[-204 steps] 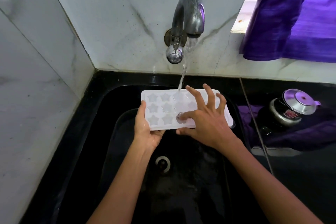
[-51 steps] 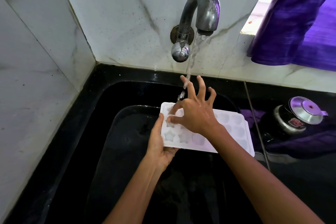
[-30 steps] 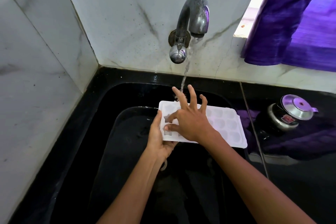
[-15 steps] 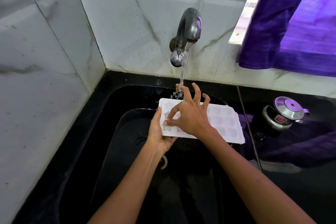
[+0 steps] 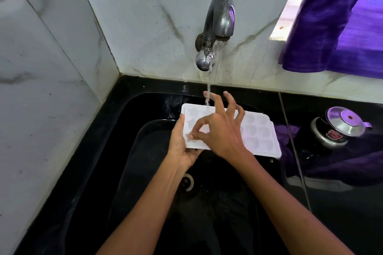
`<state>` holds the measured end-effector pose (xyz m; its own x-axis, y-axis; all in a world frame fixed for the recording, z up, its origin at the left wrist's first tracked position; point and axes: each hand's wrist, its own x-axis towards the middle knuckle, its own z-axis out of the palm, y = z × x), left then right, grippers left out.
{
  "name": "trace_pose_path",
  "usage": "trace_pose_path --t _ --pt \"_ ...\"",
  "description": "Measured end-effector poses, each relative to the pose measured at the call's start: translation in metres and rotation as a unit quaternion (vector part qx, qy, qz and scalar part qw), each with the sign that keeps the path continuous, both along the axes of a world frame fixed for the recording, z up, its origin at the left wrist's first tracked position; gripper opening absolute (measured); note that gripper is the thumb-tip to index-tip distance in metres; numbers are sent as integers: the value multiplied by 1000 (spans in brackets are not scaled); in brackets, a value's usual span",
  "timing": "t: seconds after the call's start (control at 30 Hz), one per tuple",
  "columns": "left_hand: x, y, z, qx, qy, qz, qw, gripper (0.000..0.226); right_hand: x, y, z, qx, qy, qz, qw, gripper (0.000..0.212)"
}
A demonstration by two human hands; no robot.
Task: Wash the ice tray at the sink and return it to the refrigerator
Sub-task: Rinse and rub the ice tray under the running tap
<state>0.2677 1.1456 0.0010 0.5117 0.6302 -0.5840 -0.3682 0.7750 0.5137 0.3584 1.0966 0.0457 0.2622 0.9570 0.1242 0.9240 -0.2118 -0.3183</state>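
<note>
White star-mould ice tray point(image 5: 257, 132) sits under the tap point(image 5: 217, 27) stream, long axis running left-right. Left hand point(image 5: 179, 143) clamps its left end; right hand point(image 5: 219, 130), fingers spread, rubs cells there, gripping nothing.

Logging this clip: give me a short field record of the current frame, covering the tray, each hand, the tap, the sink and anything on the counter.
tray: white plastic ice tray with star-shaped cells, held roughly level over the sink, under the stream
left hand: left hand grips the tray's left end
right hand: right hand lies across the tray, fingertips pressed into a left-end cell
tap: curved metal wall tap, running; water lands at the tray's far edge
sink: black sink basin
counter: steel kettle with lid to the right, on purple cloth
</note>
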Motion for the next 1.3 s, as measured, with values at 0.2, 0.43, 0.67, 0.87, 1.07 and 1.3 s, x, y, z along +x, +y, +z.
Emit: trace_pose_path --t 0.2,0.43,0.67,0.87,1.07,1.3 --pt "2 4 0 -38 8 1 999 55 -2 -6 -3 -149 -33 85 985 34" --pt "5 5 -15 -59 34 -2 998 60 -5 -4 -3 -132 -72 88 985 23" --pt "5 9 -18 -51 23 3 998 59 0 0 -7 -121 -56 74 988 28" --pt "1 6 -23 -63 28 -17 997 60 -7 -1 -15 -115 -53 82 989 21" --pt "2 8 -22 -84 23 -5 996 66 -7 -4 -22 -85 -43 77 992 21" --pt "-4 12 -14 -68 3 9 998 61 -6 -2 -26 16 7 30 999 11"
